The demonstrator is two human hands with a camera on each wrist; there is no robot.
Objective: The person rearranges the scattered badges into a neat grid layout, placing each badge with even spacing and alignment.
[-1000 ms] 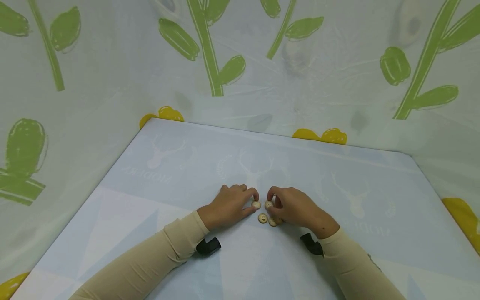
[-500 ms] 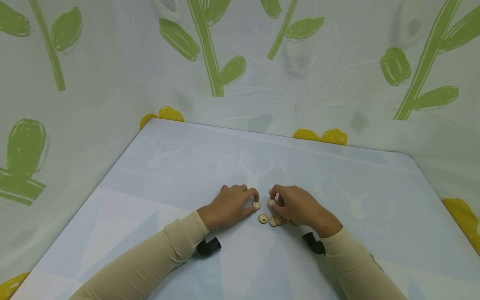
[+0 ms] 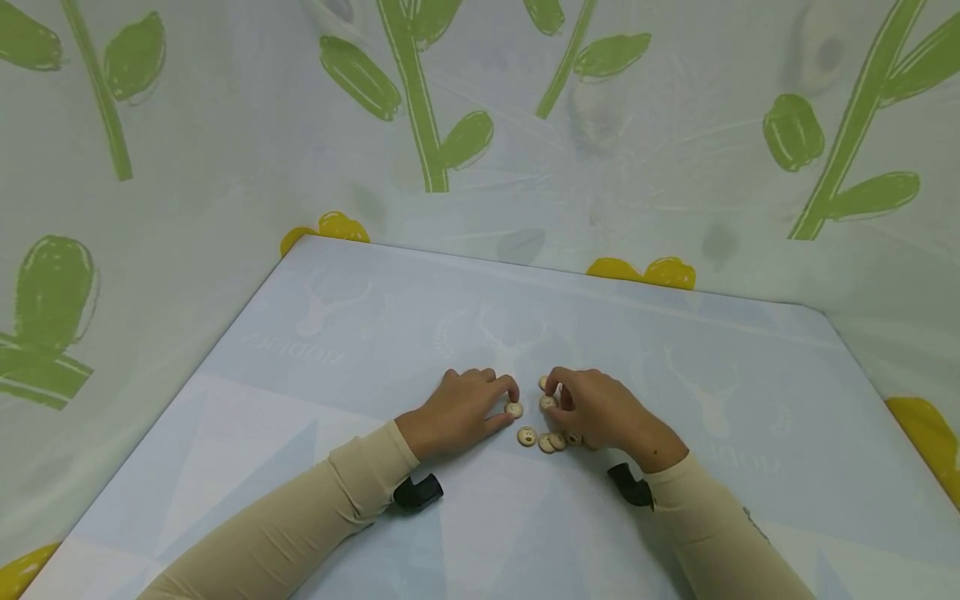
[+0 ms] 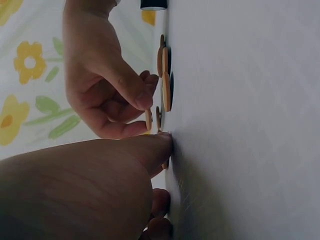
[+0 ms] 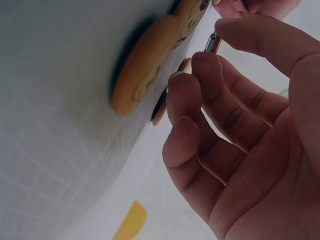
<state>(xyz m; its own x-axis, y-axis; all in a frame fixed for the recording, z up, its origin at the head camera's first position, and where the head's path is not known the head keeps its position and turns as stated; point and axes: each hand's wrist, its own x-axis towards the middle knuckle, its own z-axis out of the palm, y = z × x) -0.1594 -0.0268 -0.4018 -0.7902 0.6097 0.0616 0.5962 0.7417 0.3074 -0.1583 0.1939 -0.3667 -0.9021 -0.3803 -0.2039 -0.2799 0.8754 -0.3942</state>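
With thumb and index finger, my left hand (image 3: 461, 412) pinches a small round wooden disc (image 3: 513, 410) down at the tabletop. Just to its right, my right hand (image 3: 603, 408) grips another wooden disc (image 3: 547, 402) between thumb and index finger. In the left wrist view this second disc (image 4: 148, 119) stands on edge, raised off the table. A shiny metal piece (image 5: 211, 42) shows on its back in the right wrist view. Nearer the body lies a loose disc (image 3: 527, 436) with a printed face, beside two overlapping discs (image 3: 557, 442).
Another disc (image 3: 573, 438) lies partly under my right hand, and one more disc (image 3: 543, 382) lies beyond its fingertips. The pale blue tabletop (image 3: 375, 325) reaches back to a curtain (image 3: 675, 183) with green leaves. Black wrist cameras (image 3: 417, 493) hang under both sleeves.
My right hand has shifted slightly right and away from the body with its disc, widening the gap to my left hand. More loose discs now show around it. My left hand stays in place.
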